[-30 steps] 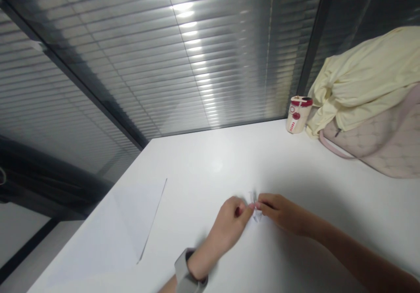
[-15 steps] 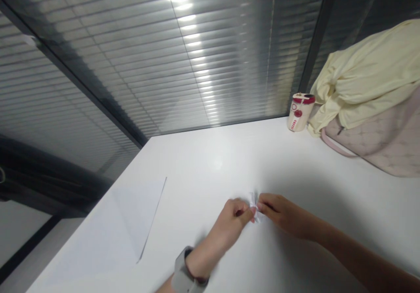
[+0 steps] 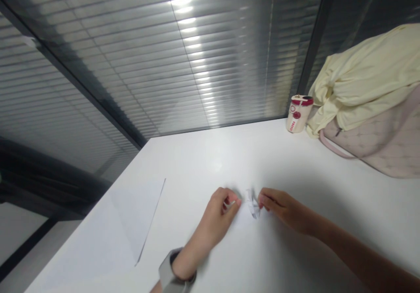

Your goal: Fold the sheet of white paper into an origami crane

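Note:
A small crumpled or folded piece of white paper (image 3: 253, 206) is between my two hands, just above or on the white table. My right hand (image 3: 278, 203) has its thumb and fingers pinched at the right edge of the paper. To the left, my left hand (image 3: 221, 207) is a short gap away from it. Its thumb and forefinger tips are pressed together, and nothing shows between them. A grey smartwatch (image 3: 172, 273) is on my left wrist.
A large white sheet of paper (image 3: 108, 227) lies on the table's left side. At the back right stands a cream cup with a red band (image 3: 298, 115). Beside it sit a pink quilted bag (image 3: 383, 139) and a pale yellow garment (image 3: 370, 74). Window blinds (image 3: 210, 52) rise behind the table (image 3: 203, 161).
My left hand has let go of the small paper and moved left, away from it. The right hand has barely moved and stays at the paper's right edge.

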A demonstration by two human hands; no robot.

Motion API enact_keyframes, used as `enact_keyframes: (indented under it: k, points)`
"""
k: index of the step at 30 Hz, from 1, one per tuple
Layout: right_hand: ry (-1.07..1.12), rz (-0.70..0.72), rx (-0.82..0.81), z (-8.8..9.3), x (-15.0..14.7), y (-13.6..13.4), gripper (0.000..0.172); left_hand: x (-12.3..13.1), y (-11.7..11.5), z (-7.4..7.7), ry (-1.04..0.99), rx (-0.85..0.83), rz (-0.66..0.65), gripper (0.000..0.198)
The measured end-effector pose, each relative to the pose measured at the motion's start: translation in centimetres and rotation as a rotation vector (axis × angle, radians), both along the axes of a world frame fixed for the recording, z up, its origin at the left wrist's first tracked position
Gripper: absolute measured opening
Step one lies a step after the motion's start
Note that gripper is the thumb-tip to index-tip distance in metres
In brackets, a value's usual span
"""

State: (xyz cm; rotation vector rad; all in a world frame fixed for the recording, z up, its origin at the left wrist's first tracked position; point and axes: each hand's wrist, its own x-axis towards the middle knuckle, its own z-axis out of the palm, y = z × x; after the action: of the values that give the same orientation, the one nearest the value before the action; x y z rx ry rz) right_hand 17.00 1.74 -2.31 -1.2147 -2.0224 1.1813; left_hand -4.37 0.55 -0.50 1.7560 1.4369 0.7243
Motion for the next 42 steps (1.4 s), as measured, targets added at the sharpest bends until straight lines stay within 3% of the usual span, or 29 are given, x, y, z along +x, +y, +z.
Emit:
enact_keyframes:
  k: [4, 7, 10, 12, 18, 23, 27, 29, 33, 36, 39, 42]
  points:
    - [-0.092, -0.076, 0.134, -0.3, 1.9, 0.5, 0.013, -1.5, -0.2, 0.3, 0.350, 0.045, -0.049, 0.033]
    - [-0.221, -0.124, 0.263, -1.2, 2.7, 0.5, 0.021, -1.5, -0.5, 0.2, 0.503, 0.044, -0.077, 0.033]
    - [-0.268, -0.137, 0.290, -1.9, 2.5, 0.4, 0.024, -1.1, -0.5, 0.0, 0.523, 0.047, -0.063, 0.029]
    - [-0.256, -0.168, 0.267, -2.1, 2.2, 0.5, 0.023, -0.8, -0.3, 0.0, 0.432, 0.015, -0.038, 0.028]
    - [-0.010, -0.212, 0.002, -2.1, 1.5, 1.2, 0.016, -0.2, 0.5, -0.4, -0.143, -0.303, 0.092, 0.026]
    - [0.010, -0.170, 0.162, -1.6, 1.5, 1.0, 0.023, -0.1, 0.6, -1.0, -0.310, -0.283, 0.179, 0.042]
    - [0.088, -0.168, 0.193, -1.4, 0.7, 0.5, 0.031, 0.9, 0.1, -1.6, -0.587, -0.263, 0.239, 0.043]
    - [0.121, -0.212, 0.198, -1.7, 0.1, 0.5, 0.034, 1.7, -0.2, -1.9, -0.730, -0.287, 0.196, 0.041]
    - [0.210, -0.298, 0.197, -3.2, -0.8, 1.3, 0.036, 2.5, -0.8, -1.7, -0.844, -0.398, -0.032, 0.058]
    - [0.258, -0.313, 0.199, -4.2, -0.7, 2.1, 0.052, 2.2, -0.9, -1.3, -0.852, -0.499, -0.099, 0.057]
    - [0.251, -0.221, 0.192, -4.4, 0.0, 2.0, 0.060, 1.8, -0.8, -1.3, -0.887, -0.560, -0.124, 0.035]
    - [0.238, -0.064, 0.200, -3.9, 0.7, 1.2, 0.066, 1.8, -0.7, -1.7, -0.960, -0.579, -0.170, 0.030]
